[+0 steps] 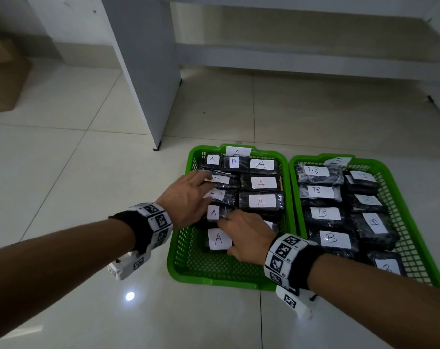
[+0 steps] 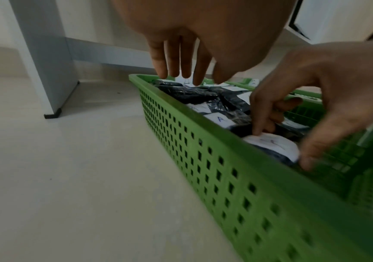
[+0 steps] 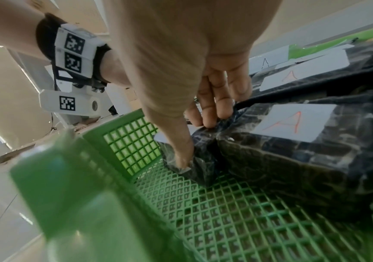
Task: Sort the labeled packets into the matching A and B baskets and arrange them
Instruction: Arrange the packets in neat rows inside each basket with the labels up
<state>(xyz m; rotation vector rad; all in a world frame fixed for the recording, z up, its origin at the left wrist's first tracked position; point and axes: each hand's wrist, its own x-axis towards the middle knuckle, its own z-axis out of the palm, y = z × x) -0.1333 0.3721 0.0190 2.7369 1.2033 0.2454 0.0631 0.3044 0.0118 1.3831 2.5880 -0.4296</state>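
Two green baskets sit side by side on the floor. The A basket (image 1: 213,280) holds black wrapped packets with white A labels; the B basket (image 1: 307,157) holds B-labelled ones. My left hand (image 1: 201,187) lies flat over the left column of A packets (image 1: 261,183), its fingers (image 2: 181,62) straight and at the packets' tops. My right hand (image 1: 241,233) pinches the nearest A packet (image 1: 218,239) by its right end. In the right wrist view my thumb (image 3: 183,159) is on the near side of this packet (image 3: 203,164) and the fingers on its far side.
A grey furniture panel (image 1: 148,71) stands on the tiled floor behind the A basket. A cardboard box (image 1: 2,79) is at far left. The front of the A basket shows bare mesh (image 3: 225,221). A low white ledge runs along the back wall.
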